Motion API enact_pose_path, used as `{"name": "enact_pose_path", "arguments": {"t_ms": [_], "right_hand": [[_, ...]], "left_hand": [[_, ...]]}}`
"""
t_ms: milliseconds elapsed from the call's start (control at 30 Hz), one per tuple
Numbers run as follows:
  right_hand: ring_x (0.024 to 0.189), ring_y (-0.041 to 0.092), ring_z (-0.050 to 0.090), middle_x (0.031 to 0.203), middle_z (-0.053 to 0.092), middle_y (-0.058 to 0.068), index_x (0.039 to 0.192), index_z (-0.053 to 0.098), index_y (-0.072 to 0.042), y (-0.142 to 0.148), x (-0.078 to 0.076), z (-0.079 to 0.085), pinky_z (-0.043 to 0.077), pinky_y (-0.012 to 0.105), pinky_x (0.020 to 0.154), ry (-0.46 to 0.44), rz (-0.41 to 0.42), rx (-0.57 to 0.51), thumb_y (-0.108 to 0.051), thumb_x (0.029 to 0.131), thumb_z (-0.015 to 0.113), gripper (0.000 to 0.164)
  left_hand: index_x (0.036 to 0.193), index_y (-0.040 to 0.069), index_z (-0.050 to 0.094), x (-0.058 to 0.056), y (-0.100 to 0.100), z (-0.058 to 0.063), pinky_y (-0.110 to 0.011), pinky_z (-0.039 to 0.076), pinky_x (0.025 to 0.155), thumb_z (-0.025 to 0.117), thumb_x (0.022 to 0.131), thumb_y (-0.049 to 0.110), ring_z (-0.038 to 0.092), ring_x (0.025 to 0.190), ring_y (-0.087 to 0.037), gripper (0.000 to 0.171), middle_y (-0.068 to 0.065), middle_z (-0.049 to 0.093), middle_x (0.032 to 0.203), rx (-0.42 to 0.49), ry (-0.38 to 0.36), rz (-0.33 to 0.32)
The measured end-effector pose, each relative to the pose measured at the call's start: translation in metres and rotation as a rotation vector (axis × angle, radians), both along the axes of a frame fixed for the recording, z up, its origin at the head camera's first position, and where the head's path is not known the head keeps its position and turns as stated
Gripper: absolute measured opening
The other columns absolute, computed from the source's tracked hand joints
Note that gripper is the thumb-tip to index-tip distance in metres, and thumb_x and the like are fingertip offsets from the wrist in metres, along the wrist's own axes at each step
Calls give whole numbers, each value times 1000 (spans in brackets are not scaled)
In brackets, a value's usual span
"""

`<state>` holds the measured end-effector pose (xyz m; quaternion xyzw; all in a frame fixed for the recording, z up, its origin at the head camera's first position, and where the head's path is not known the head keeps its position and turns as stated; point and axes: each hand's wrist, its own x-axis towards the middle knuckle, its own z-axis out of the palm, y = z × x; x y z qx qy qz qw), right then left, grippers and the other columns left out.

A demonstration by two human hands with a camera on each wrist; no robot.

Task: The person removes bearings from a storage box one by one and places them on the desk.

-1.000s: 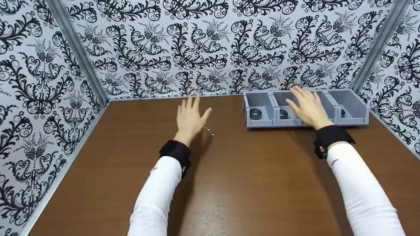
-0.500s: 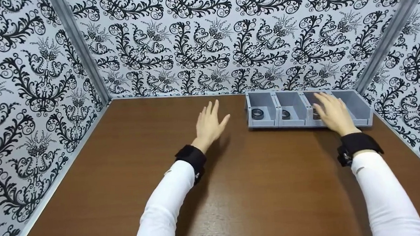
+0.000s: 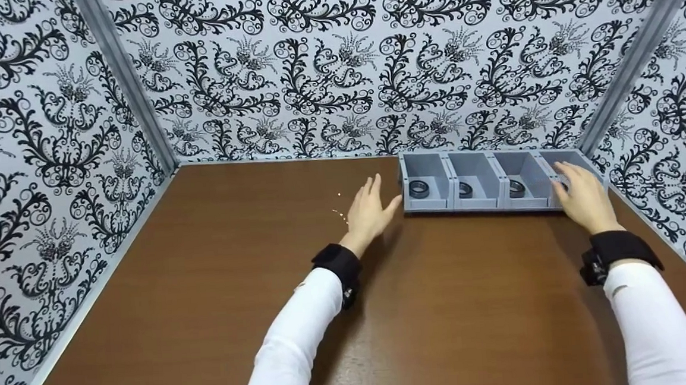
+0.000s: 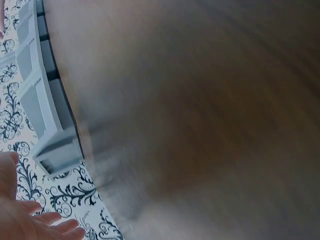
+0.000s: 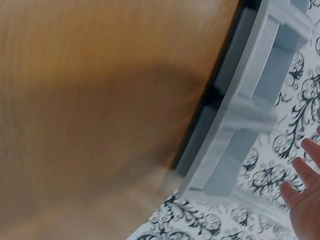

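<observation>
A grey bin [image 3: 475,204] split into several compartments stands at the back right of the table. Dark rings that look like bearings lie in it: one ring [image 3: 419,196] in the leftmost compartment, another ring [image 3: 465,196] beside it, a third ring [image 3: 516,195] further right. Part of a dark ring shows past my right hand [image 3: 586,200] in the rightmost compartment. That hand hovers over the compartment's front, fingers extended, holding nothing. My left hand [image 3: 369,214] is in the air just left of the bin, fingers extended and thumb spread, with nothing in it.
The brown wooden table [image 3: 205,284] runs up to patterned walls [image 3: 323,68] at the back and sides. Grey metal posts [image 3: 128,80] stand in the corners. Black bands [image 3: 337,267] wrap both wrists.
Both hands have moved right and slightly nearer the person. The right hand went from over the middle compartments to the rightmost one, uncovering the third ring. The bin stays in place.
</observation>
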<state>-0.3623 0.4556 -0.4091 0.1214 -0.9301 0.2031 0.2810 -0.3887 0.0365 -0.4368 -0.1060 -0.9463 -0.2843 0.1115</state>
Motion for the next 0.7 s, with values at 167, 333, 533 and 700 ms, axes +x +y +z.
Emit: {"name": "enact_pose_path", "arguments": {"t_ms": [167, 333, 533, 700], "right_hand": [[129, 66, 41, 140, 45, 47, 139, 47, 21, 18, 4, -2, 29, 72, 112, -54, -52, -49, 2, 101, 58, 44], [131, 68, 36, 140, 39, 51, 139, 41, 26, 33, 5, -7, 26, 71, 115, -108, -91, -100, 3, 102, 55, 46], [131, 70, 32, 141, 33, 53, 142, 35, 27, 43, 5, -13, 23, 71, 116, -177, -152, -132, -3, 104, 51, 50], [126, 70, 36, 134, 36, 55, 139, 34, 30, 47, 4, -16, 29, 72, 111, -194, -174, -122, -1, 103, 52, 51]], "left_hand": [[162, 2, 35, 1, 12, 0, -40, 36, 121, 62, 104, 45, 41, 150, -32, 77, -18, 38, 165, 30, -12, -5], [162, 0, 34, 0, 19, 2, -44, 43, 116, 64, 103, 42, 42, 149, -31, 78, -18, 38, 165, 41, -46, -2], [160, 0, 37, 0, 24, 0, -46, 50, 109, 66, 103, 39, 52, 141, -33, 76, -19, 45, 160, 26, -68, 21], [158, -2, 40, -3, 27, 1, -47, 52, 106, 66, 103, 37, 59, 134, -35, 72, -20, 51, 155, 45, -59, 13]]}}
